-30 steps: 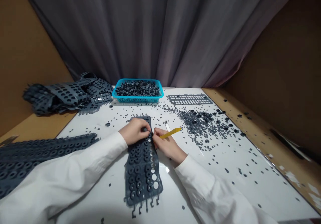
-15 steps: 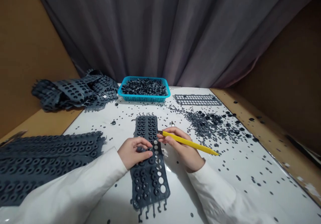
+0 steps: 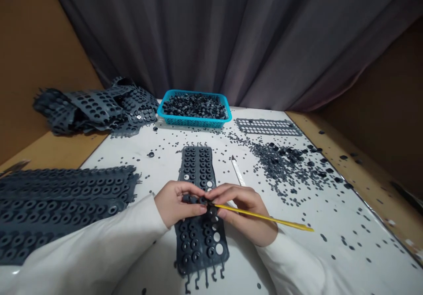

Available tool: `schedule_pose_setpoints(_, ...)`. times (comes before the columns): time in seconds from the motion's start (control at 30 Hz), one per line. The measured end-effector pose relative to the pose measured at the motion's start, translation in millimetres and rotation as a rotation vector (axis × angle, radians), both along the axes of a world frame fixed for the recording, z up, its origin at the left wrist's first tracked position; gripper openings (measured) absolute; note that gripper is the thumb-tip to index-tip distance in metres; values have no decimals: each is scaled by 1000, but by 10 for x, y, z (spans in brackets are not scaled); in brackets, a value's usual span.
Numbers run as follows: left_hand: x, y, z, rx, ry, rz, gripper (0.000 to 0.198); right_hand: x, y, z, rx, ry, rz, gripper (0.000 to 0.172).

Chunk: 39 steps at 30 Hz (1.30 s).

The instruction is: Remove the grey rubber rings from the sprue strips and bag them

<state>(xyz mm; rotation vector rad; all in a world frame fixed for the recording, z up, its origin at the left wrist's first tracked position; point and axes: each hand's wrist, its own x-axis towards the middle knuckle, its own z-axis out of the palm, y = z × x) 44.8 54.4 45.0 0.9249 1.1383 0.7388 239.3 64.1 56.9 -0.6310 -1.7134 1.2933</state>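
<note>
A dark grey rubber sheet [image 3: 200, 242] with rows of raised rings lies lengthwise in front of me, with several round holes along its right side. My left hand [image 3: 178, 203] is closed on the middle of the sheet, thumb and fingers pinching around a raised part. Held in my right hand [image 3: 247, 211] is a slim yellow-handled tool [image 3: 274, 219], seen edge-on and slanting down to the right. Its tip meets my left fingertips at a dark spot, where fingers hide the contact. Just beyond my right hand, a white pen-like tool [image 3: 237, 171] with a dark tip lies on the table.
A blue basket [image 3: 198, 122] full of small black rubber parts stands at the back. More ringed sheets [image 3: 66, 207] lie left, with a crumpled pile [image 3: 95, 108] behind. A perforated sheet [image 3: 269, 127] sits back right, near scattered black discs [image 3: 280, 163].
My right hand has come down and left to meet my left fingertips, turning the yellow tool edge-on. My left fingers have closed into a pinch. The white tool shows more fully.
</note>
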Motion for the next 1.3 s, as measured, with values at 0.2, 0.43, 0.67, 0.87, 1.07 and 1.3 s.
schedule_pose_setpoints(0.2,0,-28,48,48,76,8,30,31,24,14,115,-62,57,16)
schedule_pose_setpoints(0.43,-9,-57,111,92,200,-78,27,50,20,17,77,-88,128,13)
schedule_pose_setpoints(0.67,-43,-68,121,127,321,-183,28,57,-6,67,98,-154,164,13)
schedule_pose_setpoints(0.87,-43,-69,184,21,297,-270,28,65,-30,83,109,-203,167,13)
schedule_pose_setpoints(1.07,-34,-61,212,36,298,-287,26,61,-48,75,144,-209,154,12)
schedule_pose_setpoints(1.3,-52,-61,193,34,310,-305,26,43,-44,93,200,-243,136,13)
